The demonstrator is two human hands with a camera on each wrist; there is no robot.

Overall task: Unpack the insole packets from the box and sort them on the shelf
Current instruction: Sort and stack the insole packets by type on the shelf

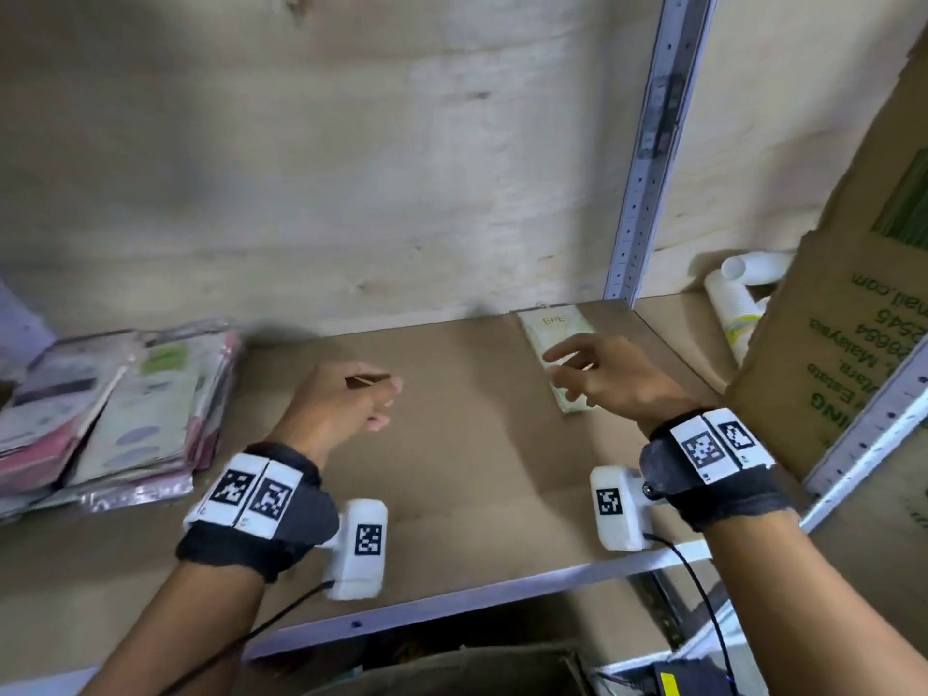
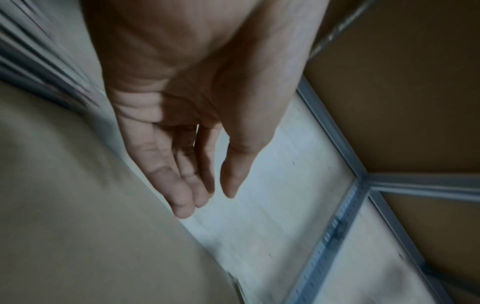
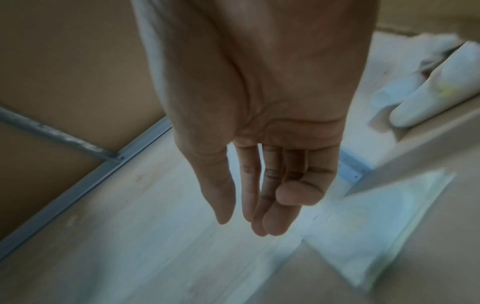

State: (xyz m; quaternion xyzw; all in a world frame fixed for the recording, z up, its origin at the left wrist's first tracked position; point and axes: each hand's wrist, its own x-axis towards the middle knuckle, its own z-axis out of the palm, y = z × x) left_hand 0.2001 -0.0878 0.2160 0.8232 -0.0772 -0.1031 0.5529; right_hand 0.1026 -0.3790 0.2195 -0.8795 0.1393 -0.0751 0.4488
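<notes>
From the head view, your left hand [image 1: 346,401] and right hand [image 1: 600,374] are hovering empty over the shelf [image 1: 452,469], the green packet [image 1: 555,359] lying near its back right corner. Wrist views are showing relaxed fingers [image 2: 179,185]; the stack [image 1: 115,414] risks sliding off the left edge.

Both forearms reach forward over the shelf [image 1: 452,494], each wrist wrapped in a dark band [image 1: 261,535] carrying black-and-white coded tags and a white camera block on its inner side. The left hand [image 1: 346,399] hovers above the middle of the shelf board, palm down, fingers relaxed and loosely extended, thumb apart, holding nothing. The right hand [image 1: 602,374] hangs nearer the shelf's back right corner, fingers mostly straight and close together, the little finger curled inward in the right wrist view, also holding nothing.
</notes>
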